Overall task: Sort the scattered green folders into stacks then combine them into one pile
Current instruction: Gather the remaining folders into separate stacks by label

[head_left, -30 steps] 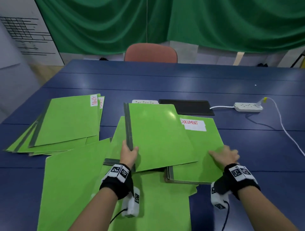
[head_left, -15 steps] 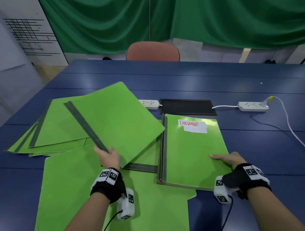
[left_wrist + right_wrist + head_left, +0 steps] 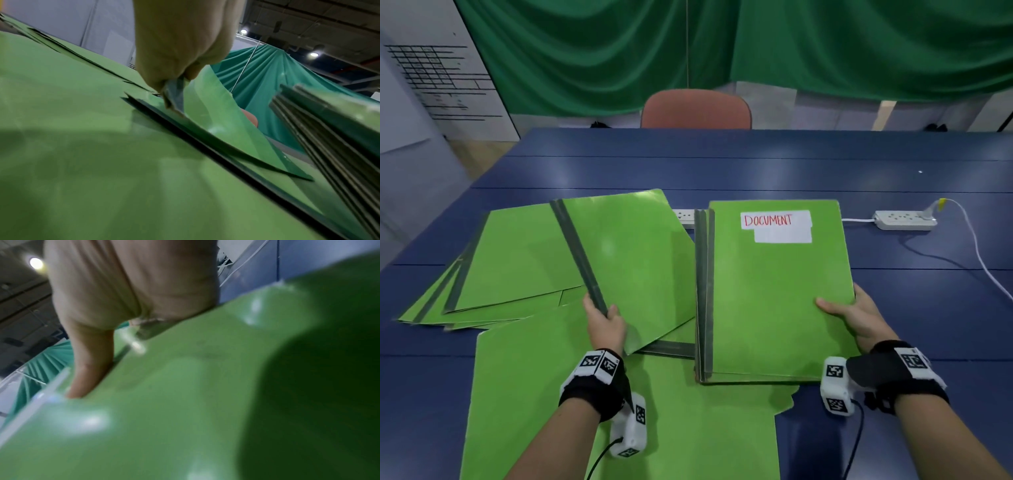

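My left hand [image 3: 602, 317] pinches the dark spine of a green folder [image 3: 633, 263], lifted and tilted over the table; in the left wrist view the left hand [image 3: 176, 78] grips that spine's end. My right hand [image 3: 854, 317] holds the right edge of a stack of green folders [image 3: 774, 291], thumb on top; its top folder has a white label reading DOCUMENT. In the right wrist view the thumb [image 3: 90, 369] presses on the stack's cover [image 3: 185, 402]. A fanned pile of folders [image 3: 493, 274] lies at the left. More green folders [image 3: 619, 411] lie flat near me.
The blue table [image 3: 756, 164] carries a white power strip [image 3: 904, 220] with its cable running off to the right, and another strip [image 3: 685, 216] partly hidden behind the folders. A reddish chair [image 3: 695, 109] stands at the far side.
The left hand has swung its folder from the centre out to the left. The right-hand stack has been squared up and raised at its near-right edge, now gripped by the right hand.
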The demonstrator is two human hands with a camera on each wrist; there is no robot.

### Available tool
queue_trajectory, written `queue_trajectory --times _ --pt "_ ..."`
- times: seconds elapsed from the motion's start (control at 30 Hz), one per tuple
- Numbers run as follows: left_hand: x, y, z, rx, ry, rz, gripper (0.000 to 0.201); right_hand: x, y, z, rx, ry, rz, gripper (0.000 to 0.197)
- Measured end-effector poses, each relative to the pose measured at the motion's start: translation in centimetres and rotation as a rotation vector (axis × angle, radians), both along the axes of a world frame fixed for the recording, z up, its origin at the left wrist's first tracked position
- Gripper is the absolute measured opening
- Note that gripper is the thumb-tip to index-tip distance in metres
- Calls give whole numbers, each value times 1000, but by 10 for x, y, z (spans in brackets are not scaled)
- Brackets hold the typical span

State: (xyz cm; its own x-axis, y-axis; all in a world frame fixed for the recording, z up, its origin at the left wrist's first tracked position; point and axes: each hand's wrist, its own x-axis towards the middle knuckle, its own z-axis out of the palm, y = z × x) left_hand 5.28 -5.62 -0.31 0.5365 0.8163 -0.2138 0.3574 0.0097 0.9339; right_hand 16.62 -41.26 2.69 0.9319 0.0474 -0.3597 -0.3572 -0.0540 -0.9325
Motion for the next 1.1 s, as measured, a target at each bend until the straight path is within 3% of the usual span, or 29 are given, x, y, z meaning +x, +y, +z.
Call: queue_trajectory --times 0.07,0.17,0.27,0.37,0.43,0.5,0.57,0.63,0.7,0.8,0.83,1.0,1.1 --pt "1 3 1 -40 10 -71 57 2 5 7 52 -57 21 118" --pt "1 -8 10 -156 8 -289 58 2 18 14 128 -110 66 114" --pt "0 -32 24 -339 1 -482 53 5 36 16 133 -112 80 86" --pt "1 -44 29 -478 -48 -451 48 6 50 16 101 -68 47 44" --pt "-1 -46 27 -502 -54 -409 44 7 54 9 78 -47 20 35" --pt "-3 -49 28 -482 -33 -403 52 5 56 2 65 -56 4 39" --pt "-4 -51 29 -468 -27 -425 73 5 56 -4 84 -45 19 48" --pt "-4 -55 38 -427 -52 -463 76 5 55 -5 120 -23 46 51" --pt "0 -56 46 -386 -88 -498 72 7 53 -1 136 -38 56 54" --pt "9 -55 62 -304 -175 -526 31 11 52 14 149 -153 32 49" --pt "13 -54 67 -276 -194 -536 33 11 52 21 161 -205 20 49" --pt "31 -52 92 -145 -281 -489 49 10 56 42 208 -434 -8 63" --pt "32 -54 96 -127 -357 -425 70 8 58 43 255 -471 0 79"
